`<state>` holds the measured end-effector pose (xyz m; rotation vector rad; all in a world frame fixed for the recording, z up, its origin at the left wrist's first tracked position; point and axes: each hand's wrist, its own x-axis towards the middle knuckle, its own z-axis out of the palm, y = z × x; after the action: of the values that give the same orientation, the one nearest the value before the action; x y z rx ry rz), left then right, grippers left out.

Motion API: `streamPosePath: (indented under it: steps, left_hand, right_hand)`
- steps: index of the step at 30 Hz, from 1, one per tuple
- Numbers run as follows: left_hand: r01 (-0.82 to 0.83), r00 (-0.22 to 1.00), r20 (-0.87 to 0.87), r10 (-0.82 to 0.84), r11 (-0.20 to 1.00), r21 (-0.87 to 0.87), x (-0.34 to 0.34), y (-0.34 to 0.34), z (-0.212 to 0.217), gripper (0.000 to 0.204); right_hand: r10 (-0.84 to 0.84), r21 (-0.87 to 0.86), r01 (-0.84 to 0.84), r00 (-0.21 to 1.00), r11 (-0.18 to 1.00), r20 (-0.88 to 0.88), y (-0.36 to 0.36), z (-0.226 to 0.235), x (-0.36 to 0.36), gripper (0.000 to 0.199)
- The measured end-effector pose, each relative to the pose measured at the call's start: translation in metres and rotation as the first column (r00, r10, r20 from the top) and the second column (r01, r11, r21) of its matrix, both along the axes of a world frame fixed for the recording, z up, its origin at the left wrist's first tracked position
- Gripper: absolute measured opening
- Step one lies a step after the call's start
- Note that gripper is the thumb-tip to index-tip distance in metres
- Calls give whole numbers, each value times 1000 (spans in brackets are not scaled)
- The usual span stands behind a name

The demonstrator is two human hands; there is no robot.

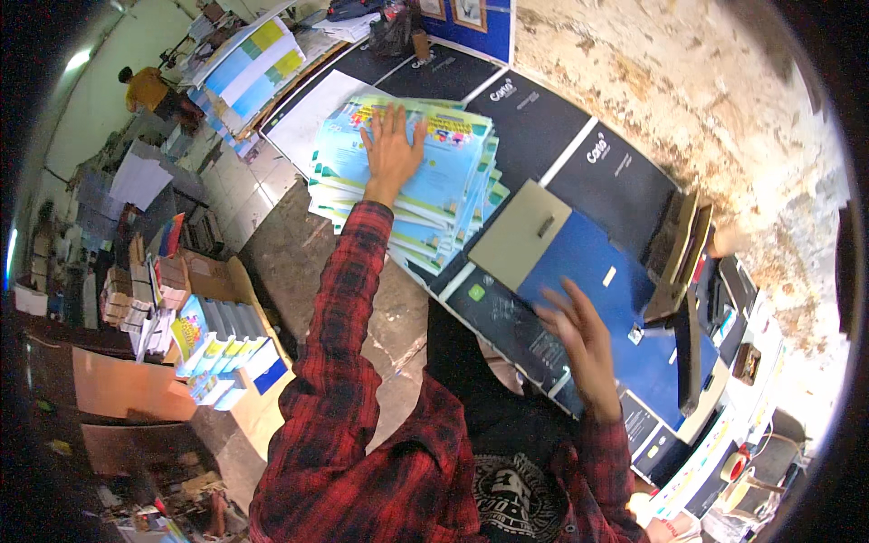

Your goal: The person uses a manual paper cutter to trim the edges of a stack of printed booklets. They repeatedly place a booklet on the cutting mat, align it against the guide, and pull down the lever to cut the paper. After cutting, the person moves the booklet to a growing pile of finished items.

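My left hand [396, 154] lies flat, fingers spread, on the top sheet of a thick, uneven stack of printed light blue and green sheets [453, 172]. The stack's lower layers fan out toward me, over the edge of the dark-covered table. My right hand [584, 344] hovers at the table's near edge, slightly blurred, with its fingers apart and nothing in them. Beside it lies a flat blue panel [588, 276]. A beige-grey board [520, 237] with a small dark piece on it adjoins the panel's far left end.
Brown wooden pieces [681, 262] stand on the table's right side, near the stained wall. A red tape roll [735, 467] is at lower right. On the left, a cardboard box [237, 308] is beside stacked booklets [222, 348]. A person in yellow [149, 90] is far left.
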<state>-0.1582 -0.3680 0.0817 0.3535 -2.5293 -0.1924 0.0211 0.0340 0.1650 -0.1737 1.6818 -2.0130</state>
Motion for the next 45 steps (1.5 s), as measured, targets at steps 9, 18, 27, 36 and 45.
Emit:
streamPosePath:
  steps: [9, 18, 27, 36, 45]
  left_hand:
    - [-30, 1000, -7, 30, 999, 21, 6, -12, -34, 62]
    - [24, 995, -102, -14, 995, 100, 9, -14, -29, 61]
    - [-376, 926, 244, 289, 636, 673, 28, -222, 13, 114]
    - [220, 854, -511, -95, 956, 191, 99, -70, 36, 76]
    - [195, 701, 96, 707, -319, 928, 157, -75, -104, 59]
  right_hand:
    - [-116, -63, 163, 879, 985, 462, -204, -48, -152, 63]
    - [-233, 60, 228, 889, 972, 394, -221, -95, -172, 59]
    - [-237, 27, 248, 878, 968, 415, -214, -95, -175, 49]
    - [-297, 45, 315, 825, 948, 480, -207, -83, -198, 53]
    - [-283, 54, 283, 891, 958, 356, -209, -74, -178, 35]
